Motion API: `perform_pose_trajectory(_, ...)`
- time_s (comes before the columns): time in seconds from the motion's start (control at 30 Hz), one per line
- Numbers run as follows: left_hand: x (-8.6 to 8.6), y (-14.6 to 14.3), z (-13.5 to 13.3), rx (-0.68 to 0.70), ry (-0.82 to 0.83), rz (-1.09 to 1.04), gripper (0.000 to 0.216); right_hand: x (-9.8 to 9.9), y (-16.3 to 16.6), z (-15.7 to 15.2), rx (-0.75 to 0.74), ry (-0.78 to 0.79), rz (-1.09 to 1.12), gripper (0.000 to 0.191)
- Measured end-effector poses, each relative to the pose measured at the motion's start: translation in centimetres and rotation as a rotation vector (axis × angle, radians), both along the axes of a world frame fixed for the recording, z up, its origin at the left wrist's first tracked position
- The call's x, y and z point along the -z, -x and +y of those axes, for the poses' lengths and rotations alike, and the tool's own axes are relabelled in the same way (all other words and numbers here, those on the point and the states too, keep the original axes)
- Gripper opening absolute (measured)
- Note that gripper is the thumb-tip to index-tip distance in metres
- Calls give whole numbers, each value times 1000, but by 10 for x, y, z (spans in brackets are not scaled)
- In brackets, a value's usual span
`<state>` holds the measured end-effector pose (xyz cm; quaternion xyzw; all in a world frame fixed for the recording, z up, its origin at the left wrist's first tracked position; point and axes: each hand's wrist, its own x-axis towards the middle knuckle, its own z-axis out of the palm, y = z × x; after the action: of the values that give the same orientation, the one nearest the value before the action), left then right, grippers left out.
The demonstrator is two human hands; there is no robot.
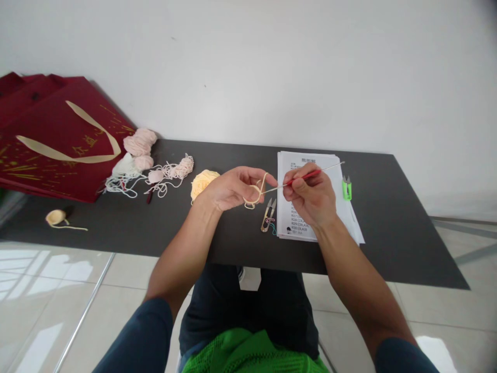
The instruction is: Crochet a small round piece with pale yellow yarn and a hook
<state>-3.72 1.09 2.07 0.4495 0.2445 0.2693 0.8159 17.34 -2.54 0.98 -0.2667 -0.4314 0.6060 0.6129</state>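
Note:
My right hand (310,194) grips a crochet hook (306,176) by its red handle, with one metal end pointing left and the other sticking out to the upper right. Pale yellow yarn (254,194) loops around the fingers of my left hand (240,186), which pinches it. The hook's left tip reaches the yarn at those fingertips; whether it passes through a loop is too small to tell. Behind my left wrist lies a yellow yarn ball (204,182). Thread snips (267,215) with pale handles rest on the table below the hook.
Printed sheets (298,228) lie under my right hand, with green snips (347,187) beside them. Leftward on the dark table (233,243) are pink yarn (140,142), tangled pale yarn (182,167), a small yellow crocheted piece (56,216) and red gift bags (58,134). A white wall stands behind.

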Motion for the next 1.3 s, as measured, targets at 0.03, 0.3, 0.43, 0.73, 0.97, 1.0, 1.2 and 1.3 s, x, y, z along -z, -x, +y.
perform_pose_trajectory(0.03, 1, -1, 0, -60, -26, -12, 41, 0, 1, 0, 6, 37, 13, 31)
perform_pose_trajectory(0.3, 15, -28, -6, -551, -221, 15, 27, 13, 14, 5, 158, 250, 173, 28)
perform_pose_trajectory(0.43, 19, -38, -10, -620, -233, 79, 25, 18, 22, 5, 212, 284, 172, 30)
perform_pose_trajectory(0.73, 19, -45, -11, -779, -258, 94, 29, 22, 25, 8, 238, 319, 177, 28)
perform_pose_trajectory(0.97, 24, -48, -10, -741, -318, 237, 29, 19, 26, 6, 215, 304, 195, 27)
perform_pose_trajectory(1.0, 25, -48, -10, -740, -325, 243, 25, 19, 26, 6, 218, 299, 199, 27)
perform_pose_trajectory(1.2, 26, -49, -9, -714, -274, 190, 33, 19, 24, 7, 229, 296, 164, 28)
perform_pose_trajectory(1.3, 23, -49, -11, -735, -261, 198, 57, 21, 26, 7, 223, 291, 162, 28)
